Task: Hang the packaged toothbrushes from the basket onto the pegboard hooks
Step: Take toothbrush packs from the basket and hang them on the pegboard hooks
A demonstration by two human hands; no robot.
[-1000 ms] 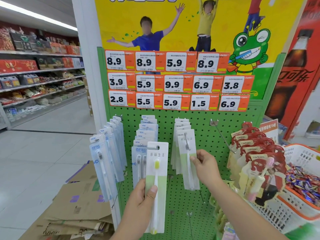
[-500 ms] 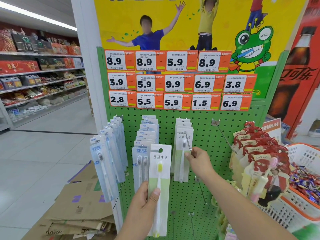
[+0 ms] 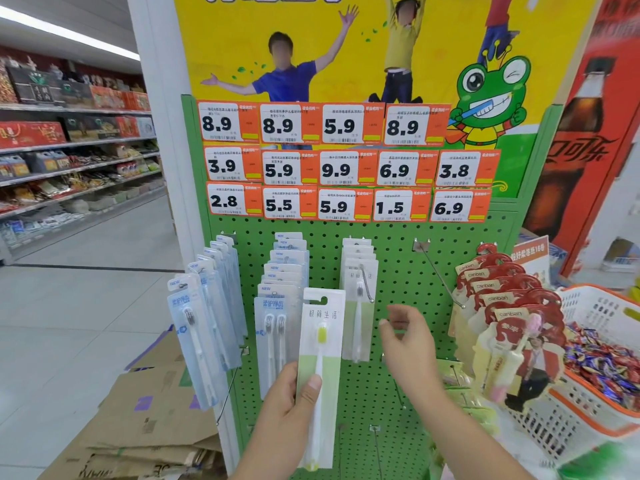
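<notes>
My left hand [image 3: 289,407] grips a white-and-green packaged toothbrush [image 3: 320,341] upright in front of the green pegboard [image 3: 398,271]. Behind it a stack of the same white-and-green packs [image 3: 358,299] hangs on a hook. My right hand [image 3: 407,344] hovers just right of that stack with fingers loosely curled, holding nothing. Blue-white packs [image 3: 207,327] and twin-brush packs [image 3: 277,323] hang on hooks to the left. One long bare hook [image 3: 438,271] sticks out to the right. The white-and-orange basket [image 3: 602,403] stands at the far right.
Red children's toothbrush packs [image 3: 509,313] hang at the pegboard's right edge. The basket holds wrapped candies [image 3: 602,362]. Flattened cardboard boxes [image 3: 145,420] lie on the floor at lower left. A shop aisle with stocked shelves [image 3: 69,161] runs along the left.
My right hand has let go of the hanging white-and-green pack and drawn back to the right. My left hand has raised its pack slightly.
</notes>
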